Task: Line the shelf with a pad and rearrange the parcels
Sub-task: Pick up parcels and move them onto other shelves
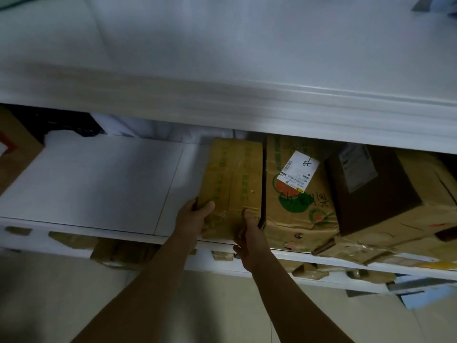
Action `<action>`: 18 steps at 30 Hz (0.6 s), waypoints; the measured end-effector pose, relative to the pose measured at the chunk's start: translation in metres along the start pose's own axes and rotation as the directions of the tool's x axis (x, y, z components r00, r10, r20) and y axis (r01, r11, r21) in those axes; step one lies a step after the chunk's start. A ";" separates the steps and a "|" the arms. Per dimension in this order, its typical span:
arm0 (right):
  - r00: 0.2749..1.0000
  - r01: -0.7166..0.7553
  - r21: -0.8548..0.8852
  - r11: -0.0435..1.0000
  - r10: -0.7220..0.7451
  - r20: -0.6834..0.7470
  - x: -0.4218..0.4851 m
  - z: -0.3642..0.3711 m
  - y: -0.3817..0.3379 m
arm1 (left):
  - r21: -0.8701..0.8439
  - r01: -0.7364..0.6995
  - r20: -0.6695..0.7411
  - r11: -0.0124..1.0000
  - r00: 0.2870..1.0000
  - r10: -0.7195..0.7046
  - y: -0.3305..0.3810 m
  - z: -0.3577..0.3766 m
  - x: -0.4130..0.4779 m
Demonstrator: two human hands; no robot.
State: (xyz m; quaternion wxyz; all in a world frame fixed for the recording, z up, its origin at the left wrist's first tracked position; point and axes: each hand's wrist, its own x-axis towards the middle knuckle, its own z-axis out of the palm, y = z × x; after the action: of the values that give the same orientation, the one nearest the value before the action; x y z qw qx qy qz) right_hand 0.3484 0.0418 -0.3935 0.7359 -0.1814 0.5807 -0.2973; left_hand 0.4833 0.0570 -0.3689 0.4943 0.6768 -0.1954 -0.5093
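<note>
1. Two grips, left grip (193, 216) and right grip (249, 233), both curled round one box (232, 179) at shelf (74, 235) front edge.
2. One white pad (99, 179) just left.
3. Two neighbours right: labelled box (294, 209), dark box (371, 194).

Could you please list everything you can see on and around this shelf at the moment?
white pad: one, white, covering the middle shelf's left part.
narrow box: one, yellowish brown, on the shelf right of the bare pad.
printed box: one, tan with green and orange print and a white label, beside the narrow box on its right.
dark box: one, dark brown, right of the printed box.
far-left box: one, brown, at the shelf's left edge.
upper shelf: one, white, above.
floor: beige, below.
hands: two, left hand and right hand, gripping the narrow box's near end.
</note>
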 end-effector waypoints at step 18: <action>0.812 0.340 -0.268 0.902 -0.138 0.566 -0.189 0.245 0.001 | 0.026 -0.425 -0.666 0.905 0.667 0.333 0.124 -0.215 -0.090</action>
State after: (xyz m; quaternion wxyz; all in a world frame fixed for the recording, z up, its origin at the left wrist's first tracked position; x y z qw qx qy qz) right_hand 0.5560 0.1455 -0.1894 0.7784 -0.4598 0.3687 -0.2161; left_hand 0.6663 0.1735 -0.2181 0.6692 0.7218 -0.1120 -0.1364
